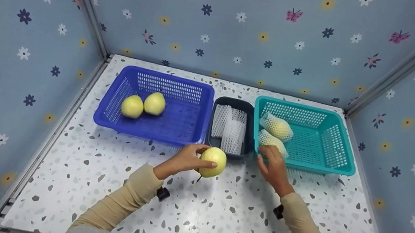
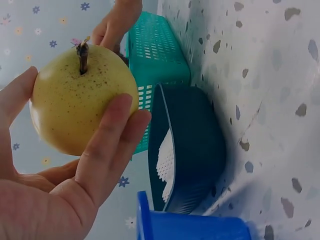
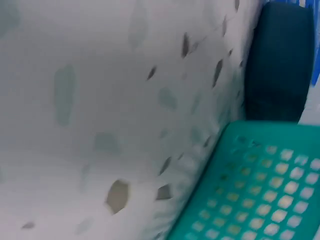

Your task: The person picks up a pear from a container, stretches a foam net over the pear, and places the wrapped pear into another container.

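In the head view my left hand (image 1: 188, 158) grips a yellow pear (image 1: 213, 162) between thumb and fingers, above the table in front of the dark bin. The left wrist view shows this pear (image 2: 82, 100) with its brown stem upward. My right hand (image 1: 273, 167) is at the front left rim of the teal basket (image 1: 342, 144), beside the nearer of two pears in white foam nets (image 1: 273, 141); whether it touches that pear I cannot tell. Its fingers look loosely bent. The right wrist view shows no hand, only the basket's side (image 3: 265, 190).
A dark bin (image 1: 247, 152) with several white foam nets (image 1: 233, 134) stands between the baskets. On the left, a blue basket (image 1: 193, 140) contains two bare pears (image 1: 144, 104). Flower-patterned walls (image 1: 237, 39) enclose the speckled table (image 1: 190, 214) at the back and sides.
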Demonstrator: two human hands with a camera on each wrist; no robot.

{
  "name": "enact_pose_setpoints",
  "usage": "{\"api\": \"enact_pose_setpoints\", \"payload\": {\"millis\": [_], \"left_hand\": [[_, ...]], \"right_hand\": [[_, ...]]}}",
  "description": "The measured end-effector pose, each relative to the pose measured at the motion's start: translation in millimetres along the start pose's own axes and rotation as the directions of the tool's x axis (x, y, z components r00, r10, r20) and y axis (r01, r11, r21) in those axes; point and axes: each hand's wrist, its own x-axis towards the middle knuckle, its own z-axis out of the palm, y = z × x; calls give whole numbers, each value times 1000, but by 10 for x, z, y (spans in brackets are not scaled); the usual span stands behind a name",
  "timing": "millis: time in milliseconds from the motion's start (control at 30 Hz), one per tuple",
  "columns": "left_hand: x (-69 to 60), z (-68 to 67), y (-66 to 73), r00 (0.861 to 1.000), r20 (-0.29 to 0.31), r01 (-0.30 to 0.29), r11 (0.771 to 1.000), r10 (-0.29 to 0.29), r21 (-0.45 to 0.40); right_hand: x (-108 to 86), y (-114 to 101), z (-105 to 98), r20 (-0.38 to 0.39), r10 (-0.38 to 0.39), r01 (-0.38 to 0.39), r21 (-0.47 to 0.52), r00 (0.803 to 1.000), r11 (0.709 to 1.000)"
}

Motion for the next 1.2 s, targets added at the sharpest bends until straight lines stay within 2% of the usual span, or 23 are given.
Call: {"api": "enact_pose_setpoints", "payload": {"millis": [100, 167, 267, 433, 533, 600, 733, 800, 900, 1000, 1100, 1167, 1200], "left_hand": [[4, 42, -26, 1000, 10, 21, 993, -20, -118], [21, 70, -46, 1000, 16, 28, 985, -25, -173], [34, 104, -63, 999, 23, 27, 972, -22, -232], [22, 142, -72, 998, 43, 50, 939, -38, -339], [30, 168, -93, 997, 64, 61, 933, -41, -356], [35, 184, -105, 996, 78, 67, 936, -43, -346], [35, 199, -100, 993, 109, 76, 942, -42, -327], [34, 195, -92, 991, 127, 79, 943, -39, -323], [25, 174, -82, 987, 158, 89, 938, -37, -334], [10, 138, -77, 985, 173, 67, 945, -11, -321], [2, 106, -100, 979, 185, -40, 973, 84, -228], [0, 97, -132, 961, 208, -157, 978, 184, -140], [1, 100, -150, 947, 216, -221, 971, 237, -94]], "right_hand": [[62, -177, 39, 41, -173, 170, 77, 984, 982], [102, -285, 71, 59, -276, 269, 107, 959, 957], [154, -404, 143, 73, -383, 371, 132, 921, 919], [207, -524, 283, 101, -483, 472, 114, 870, 874], [217, -563, 337, 112, -502, 493, 103, 858, 864], [217, -580, 359, 119, -506, 495, 110, 855, 862], [214, -595, 378, 129, -500, 484, 134, 856, 865], [218, -595, 375, 121, -487, 468, 159, 865, 869], [217, -594, 357, 95, -449, 419, 233, 888, 878], [203, -597, 328, 78, -371, 328, 327, 925, 886], [180, -610, 299, 76, -273, 221, 403, 959, 888], [162, -624, 279, 79, -208, 154, 433, 975, 888], [156, -633, 270, 79, -181, 128, 442, 980, 888]]}}
